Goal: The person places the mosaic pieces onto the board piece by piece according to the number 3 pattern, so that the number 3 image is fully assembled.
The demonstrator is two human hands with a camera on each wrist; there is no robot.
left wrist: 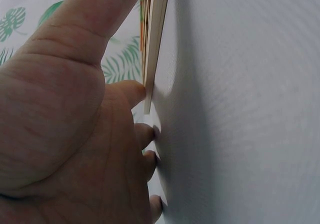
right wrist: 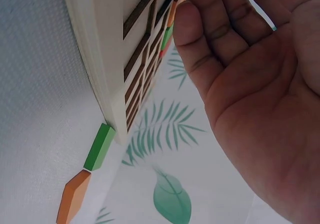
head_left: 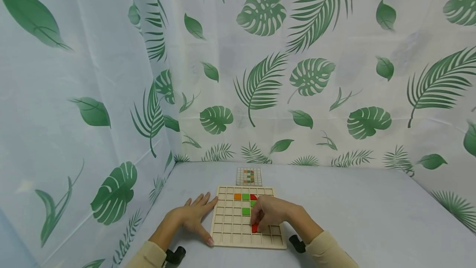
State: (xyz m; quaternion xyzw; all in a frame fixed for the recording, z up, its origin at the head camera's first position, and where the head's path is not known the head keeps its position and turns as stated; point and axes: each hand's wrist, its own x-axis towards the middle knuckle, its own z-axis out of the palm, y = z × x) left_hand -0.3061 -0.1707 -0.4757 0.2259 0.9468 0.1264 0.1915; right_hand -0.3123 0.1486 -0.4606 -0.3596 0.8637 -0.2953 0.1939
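A wooden grid board (head_left: 227,222) lies flat on the table. My left hand (head_left: 193,216) is spread at its left side, thumb at the near left corner and index finger touching the left edge. Over the right half of the board, my right hand (head_left: 273,210) has its fingers curled down and pinches a red tile (head_left: 254,228) low on the grid. An orange tile (head_left: 237,196), a green tile (head_left: 246,197) and a red tile (head_left: 253,197) sit in an upper row. Another green tile (head_left: 246,211) lies lower, and one is partly covered by the right hand.
A small card (head_left: 249,176) with a coloured grid pattern lies behind the board. On the table by the board's edge, the right wrist view shows a green piece (right wrist: 100,146) and an orange piece (right wrist: 73,196). Leaf-printed curtains (head_left: 260,94) stand behind and at the left.
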